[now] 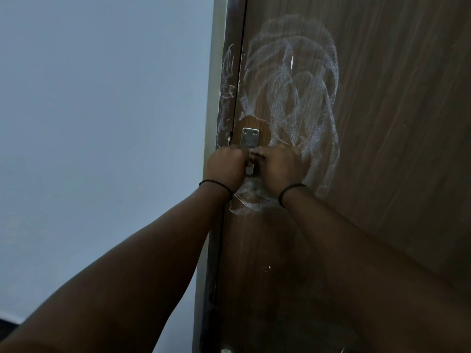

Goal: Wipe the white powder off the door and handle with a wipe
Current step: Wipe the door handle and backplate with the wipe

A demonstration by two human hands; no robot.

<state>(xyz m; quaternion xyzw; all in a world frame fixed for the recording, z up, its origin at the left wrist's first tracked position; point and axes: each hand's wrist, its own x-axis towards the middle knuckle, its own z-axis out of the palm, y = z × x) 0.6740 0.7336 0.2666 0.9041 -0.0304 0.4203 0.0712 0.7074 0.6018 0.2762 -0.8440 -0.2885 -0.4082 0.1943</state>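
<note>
Forearms fill the lower part of the view and reach up to the handle, a metal plate with two screws near the door's left edge. Both hands meet on it: the left hand curls round the handle's left side, and the right hand curls against its right side, knuckles toward the camera. Each grip looks closed on the handle, though what lies under the fingers is hidden, and I cannot tell whether a wipe is tucked in either one; none shows. Powder lies in broad white swirls above and to the right of the handle, with more below it, between the wrists, and a streaked patch on the frame just left of it. A small clean brown patch sits just above the handle. By my judgement the task is barely begun, since most of the smear is untouched. The risks from here: rubbing dry or with a loaded wipe would only spread the powder wider across the wood grain; powder packed round the screws and plate edges could be missed; and pressing hard on the handle might swing the door, dragging the hands off line. Loosened powder may also fall and dust the door below the handle.
</note>
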